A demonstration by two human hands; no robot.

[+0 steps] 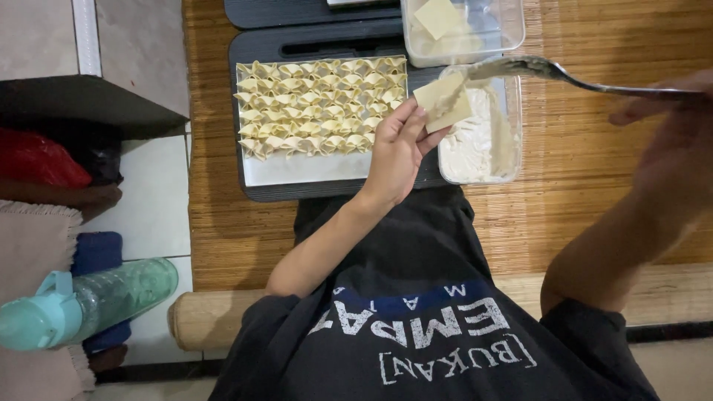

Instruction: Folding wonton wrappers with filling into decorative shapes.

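Left hand (397, 152), centre frame: fingers closed on a square dumpling wrapper (443, 102), held flat. Right hand (672, 130), right edge: fingers closed on a fork (549, 72), tines touching the wrapper. Beyond: filling tub (483, 141), tray (297, 171) of folded dumplings (319, 108), wrapper container (475, 30) at top.

wrapper (443, 100) in my left hand (396, 152): pale yellow, plain | fork (553, 73) in my right hand (672, 141): silver | filling tub (483, 134): clear, creamy white inside | folded dumplings (321, 108): yellow rows on white sheet | tray (256, 46): black | mat (594, 163): brown woven stripes | bottle (89, 301): mint green | my shirt (416, 297): black, white lettering, blue band
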